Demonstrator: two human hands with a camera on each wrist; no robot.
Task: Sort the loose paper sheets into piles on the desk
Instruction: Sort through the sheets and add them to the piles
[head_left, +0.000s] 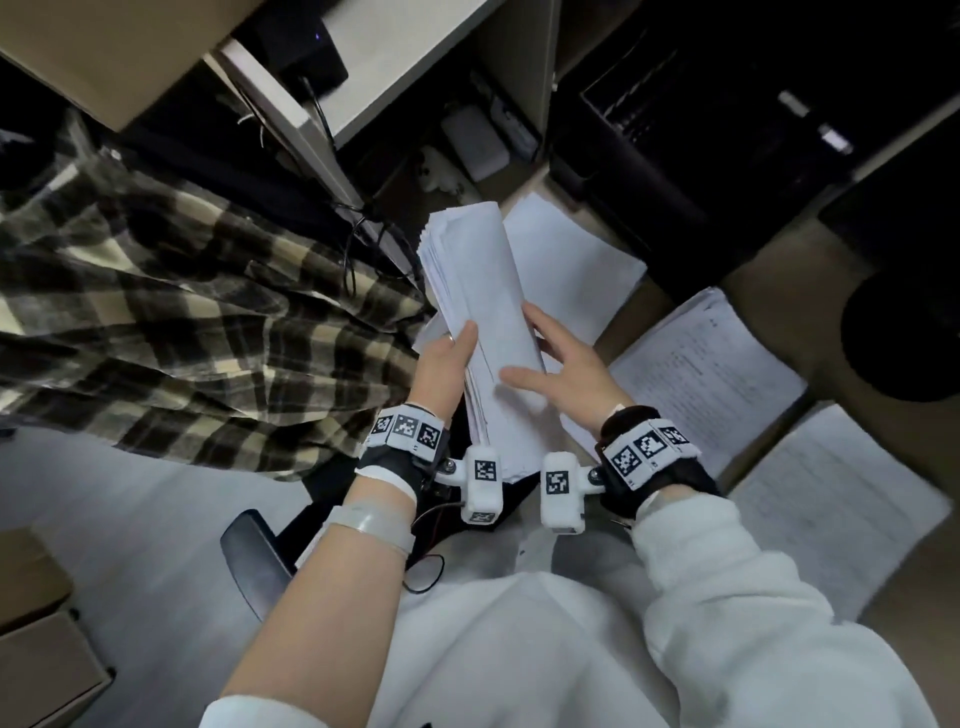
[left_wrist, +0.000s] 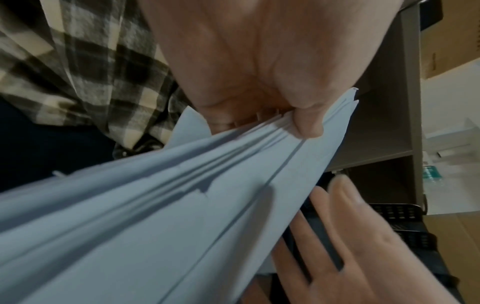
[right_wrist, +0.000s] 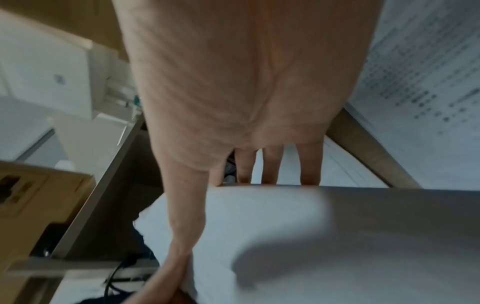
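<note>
White paper stack (head_left: 480, 322) is sitting upright-tilted at centre, held above the desk (head_left: 753, 291). Left hand (head_left: 441, 364) is gripping its lower left edge, thumb curled over the sheets, fingers behind. Right hand (head_left: 566, 364) is resting on the stack's right side with fingers spread and straight, thumb lying across the front; any pinch is unclear through blur. At 3 o'clock, two printed piles (head_left: 706, 369) are lying on the desk. At 1 o'clock, a blank pile (head_left: 571, 260) is lying farther back.
</note>
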